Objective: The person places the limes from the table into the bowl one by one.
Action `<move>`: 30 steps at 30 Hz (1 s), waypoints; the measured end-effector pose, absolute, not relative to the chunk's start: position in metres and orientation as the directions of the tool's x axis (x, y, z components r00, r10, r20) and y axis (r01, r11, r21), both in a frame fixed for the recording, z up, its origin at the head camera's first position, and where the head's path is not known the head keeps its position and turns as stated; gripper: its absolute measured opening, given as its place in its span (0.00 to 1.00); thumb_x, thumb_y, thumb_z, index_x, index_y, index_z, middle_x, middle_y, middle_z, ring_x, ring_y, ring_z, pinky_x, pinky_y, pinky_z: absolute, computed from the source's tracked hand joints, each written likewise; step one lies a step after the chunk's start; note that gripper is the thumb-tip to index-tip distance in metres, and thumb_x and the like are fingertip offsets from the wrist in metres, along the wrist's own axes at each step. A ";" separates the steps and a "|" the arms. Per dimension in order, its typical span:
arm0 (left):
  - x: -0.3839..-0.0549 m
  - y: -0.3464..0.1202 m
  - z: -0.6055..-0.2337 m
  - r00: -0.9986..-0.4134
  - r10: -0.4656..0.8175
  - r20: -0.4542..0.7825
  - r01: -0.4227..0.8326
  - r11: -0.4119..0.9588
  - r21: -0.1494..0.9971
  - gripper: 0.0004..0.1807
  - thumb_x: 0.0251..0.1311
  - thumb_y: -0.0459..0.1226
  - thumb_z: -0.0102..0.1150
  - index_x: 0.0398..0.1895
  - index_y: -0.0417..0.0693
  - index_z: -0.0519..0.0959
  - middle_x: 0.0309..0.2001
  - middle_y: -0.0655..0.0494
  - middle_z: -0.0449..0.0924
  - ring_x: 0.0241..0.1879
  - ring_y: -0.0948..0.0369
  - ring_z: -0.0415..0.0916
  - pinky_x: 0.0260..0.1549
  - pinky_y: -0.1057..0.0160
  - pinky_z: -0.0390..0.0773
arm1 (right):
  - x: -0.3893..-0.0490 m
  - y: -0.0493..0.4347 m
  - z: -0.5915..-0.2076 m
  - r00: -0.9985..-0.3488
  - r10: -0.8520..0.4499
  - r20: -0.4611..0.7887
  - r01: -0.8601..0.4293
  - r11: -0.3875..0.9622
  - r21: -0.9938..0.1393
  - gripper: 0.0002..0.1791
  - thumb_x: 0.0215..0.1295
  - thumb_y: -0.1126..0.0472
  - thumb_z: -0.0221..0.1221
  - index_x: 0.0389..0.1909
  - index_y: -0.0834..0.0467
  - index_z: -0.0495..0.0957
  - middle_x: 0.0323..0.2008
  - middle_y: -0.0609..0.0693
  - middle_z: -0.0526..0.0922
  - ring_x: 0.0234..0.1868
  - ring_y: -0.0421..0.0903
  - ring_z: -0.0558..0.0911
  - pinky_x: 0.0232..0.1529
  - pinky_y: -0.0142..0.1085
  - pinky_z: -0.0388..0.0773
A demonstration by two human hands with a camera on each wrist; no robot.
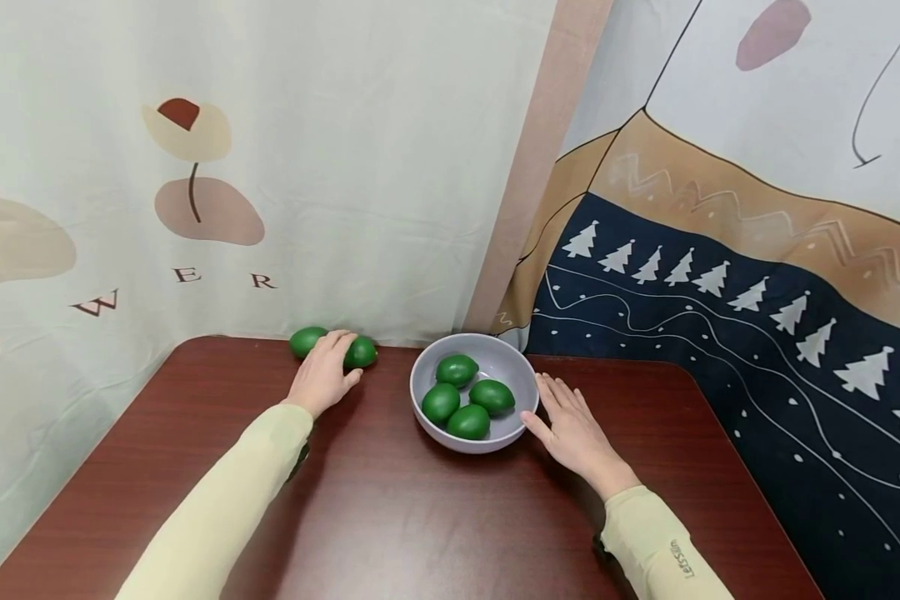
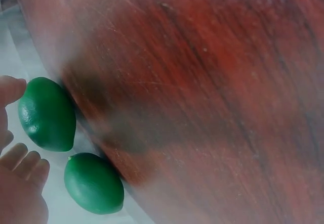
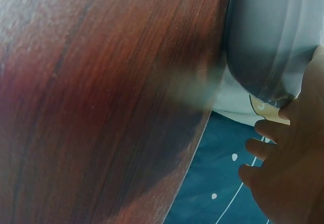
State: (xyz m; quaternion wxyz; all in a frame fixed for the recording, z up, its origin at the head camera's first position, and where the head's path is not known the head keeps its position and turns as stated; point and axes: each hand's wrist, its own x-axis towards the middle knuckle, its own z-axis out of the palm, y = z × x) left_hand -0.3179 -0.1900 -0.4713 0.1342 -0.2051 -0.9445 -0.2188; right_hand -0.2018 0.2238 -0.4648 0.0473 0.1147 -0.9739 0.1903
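Observation:
In the head view my left hand (image 1: 326,371) reaches over two green limes at the table's back edge. One lime (image 1: 361,353) lies between its fingers and thumb; the other lime (image 1: 307,341) is just left of the fingers. The left wrist view has the thumb tip at the edge of the nearer lime (image 2: 47,114), the fingers beside it, and the second lime (image 2: 93,183) below. My right hand (image 1: 573,427) rests its straight fingers and thumb against the right side of a grey bowl (image 1: 476,444), which holds several limes (image 1: 468,422).
The dark red wooden table (image 1: 435,525) has rounded far corners. Behind it hangs a pale curtain (image 1: 360,167) with flower prints and letters. A dark blue cloth (image 1: 645,325) with white trees hangs at the right, close to the table edge.

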 end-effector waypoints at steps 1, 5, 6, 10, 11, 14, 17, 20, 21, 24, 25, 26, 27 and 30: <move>-0.318 -0.190 -0.472 -0.880 0.329 0.343 0.446 0.821 0.356 0.33 0.62 0.34 0.69 0.69 0.31 0.70 0.67 0.35 0.69 0.68 0.38 0.65 0.70 0.40 0.64 | -0.202 0.224 -0.465 -0.969 -0.205 0.136 -0.241 0.901 -0.359 0.42 0.77 0.42 0.54 0.81 0.62 0.55 0.78 0.63 0.60 0.79 0.64 0.56 0.77 0.63 0.48; -0.321 -0.191 -0.475 -0.875 0.328 0.356 0.450 0.823 0.346 0.33 0.61 0.31 0.70 0.69 0.31 0.70 0.67 0.35 0.69 0.68 0.37 0.65 0.69 0.40 0.64 | -0.201 0.224 -0.465 -0.970 -0.205 0.131 -0.239 0.900 -0.364 0.42 0.77 0.41 0.53 0.81 0.62 0.55 0.78 0.63 0.59 0.79 0.65 0.56 0.77 0.63 0.48; -0.322 -0.191 -0.476 -0.873 0.327 0.362 0.451 0.824 0.343 0.33 0.61 0.31 0.70 0.69 0.30 0.70 0.67 0.34 0.69 0.68 0.37 0.65 0.69 0.40 0.64 | -0.201 0.224 -0.465 -0.970 -0.205 0.130 -0.239 0.900 -0.364 0.42 0.77 0.41 0.53 0.81 0.62 0.55 0.78 0.63 0.59 0.79 0.65 0.56 0.77 0.63 0.48; -0.325 -0.193 -0.481 -0.870 0.322 0.374 0.453 0.822 0.346 0.34 0.60 0.30 0.70 0.69 0.30 0.70 0.67 0.34 0.69 0.68 0.37 0.65 0.69 0.39 0.64 | -0.201 0.224 -0.465 -0.970 -0.206 0.131 -0.240 0.902 -0.359 0.43 0.77 0.40 0.52 0.81 0.62 0.55 0.78 0.63 0.60 0.79 0.65 0.57 0.77 0.63 0.49; -0.326 -0.193 -0.482 -0.869 0.323 0.375 0.453 0.822 0.344 0.34 0.59 0.29 0.70 0.69 0.30 0.70 0.67 0.34 0.69 0.68 0.37 0.65 0.69 0.39 0.64 | -0.201 0.224 -0.465 -0.969 -0.207 0.133 -0.242 0.902 -0.358 0.43 0.77 0.40 0.52 0.81 0.63 0.55 0.78 0.63 0.60 0.79 0.65 0.57 0.77 0.63 0.49; -0.327 -0.194 -0.483 -0.872 0.322 0.369 0.450 0.823 0.347 0.34 0.60 0.29 0.70 0.69 0.30 0.70 0.68 0.34 0.69 0.68 0.37 0.64 0.70 0.39 0.64 | -0.202 0.224 -0.465 -0.968 -0.208 0.138 -0.245 0.904 -0.350 0.43 0.77 0.40 0.53 0.80 0.63 0.55 0.78 0.63 0.60 0.79 0.65 0.57 0.77 0.63 0.50; -0.327 -0.193 -0.482 -0.876 0.324 0.357 0.448 0.821 0.353 0.34 0.60 0.28 0.69 0.70 0.30 0.69 0.68 0.34 0.69 0.69 0.37 0.64 0.70 0.39 0.64 | -0.202 0.224 -0.465 -0.968 -0.208 0.139 -0.245 0.904 -0.351 0.42 0.77 0.40 0.53 0.80 0.62 0.55 0.78 0.63 0.60 0.79 0.64 0.57 0.77 0.63 0.49; -0.327 -0.192 -0.481 -0.881 0.329 0.341 0.446 0.819 0.361 0.35 0.61 0.28 0.68 0.71 0.30 0.68 0.69 0.34 0.68 0.70 0.37 0.63 0.70 0.39 0.64 | -0.202 0.224 -0.465 -0.968 -0.207 0.140 -0.244 0.904 -0.351 0.42 0.77 0.40 0.53 0.80 0.63 0.55 0.78 0.63 0.60 0.79 0.65 0.57 0.77 0.63 0.49; -0.327 -0.191 -0.481 -0.881 0.331 0.337 0.445 0.820 0.360 0.35 0.61 0.28 0.68 0.71 0.30 0.68 0.69 0.33 0.68 0.70 0.37 0.63 0.70 0.39 0.63 | -0.202 0.224 -0.465 -0.968 -0.207 0.139 -0.244 0.904 -0.351 0.42 0.77 0.40 0.53 0.80 0.63 0.55 0.78 0.63 0.60 0.79 0.65 0.57 0.77 0.63 0.49; -0.326 -0.190 -0.481 -0.882 0.335 0.332 0.445 0.824 0.351 0.34 0.61 0.28 0.68 0.71 0.30 0.68 0.69 0.33 0.68 0.70 0.37 0.63 0.70 0.39 0.63 | -0.201 0.224 -0.465 -0.969 -0.206 0.139 -0.242 0.905 -0.350 0.43 0.77 0.41 0.53 0.80 0.63 0.55 0.78 0.63 0.60 0.79 0.65 0.57 0.77 0.63 0.50; -0.326 -0.189 -0.481 -0.881 0.335 0.333 0.445 0.825 0.347 0.34 0.61 0.28 0.68 0.71 0.30 0.68 0.68 0.33 0.69 0.70 0.37 0.63 0.70 0.39 0.63 | -0.201 0.224 -0.465 -0.969 -0.206 0.138 -0.243 0.904 -0.351 0.43 0.77 0.41 0.53 0.80 0.63 0.55 0.78 0.64 0.60 0.79 0.65 0.57 0.77 0.63 0.50; -0.326 -0.189 -0.481 -0.880 0.335 0.337 0.446 0.827 0.343 0.34 0.61 0.28 0.69 0.70 0.30 0.69 0.68 0.33 0.69 0.69 0.37 0.63 0.70 0.39 0.63 | -0.201 0.224 -0.465 -0.969 -0.206 0.139 -0.243 0.904 -0.352 0.42 0.77 0.41 0.53 0.80 0.63 0.55 0.78 0.64 0.60 0.79 0.65 0.57 0.77 0.63 0.50; -0.326 -0.189 -0.481 -0.879 0.335 0.340 0.447 0.828 0.339 0.34 0.61 0.28 0.69 0.70 0.30 0.69 0.68 0.33 0.70 0.69 0.37 0.64 0.70 0.39 0.63 | -0.202 0.224 -0.465 -0.969 -0.207 0.139 -0.243 0.903 -0.354 0.42 0.77 0.41 0.54 0.80 0.63 0.55 0.78 0.63 0.60 0.79 0.65 0.57 0.77 0.63 0.50; -0.327 -0.190 -0.482 -0.873 0.339 0.351 0.454 0.827 0.331 0.34 0.60 0.28 0.70 0.69 0.30 0.70 0.66 0.34 0.71 0.67 0.37 0.65 0.69 0.38 0.64 | -0.202 0.223 -0.464 -0.969 -0.205 0.141 -0.243 0.902 -0.357 0.42 0.77 0.43 0.55 0.80 0.63 0.55 0.78 0.63 0.60 0.79 0.65 0.57 0.77 0.63 0.50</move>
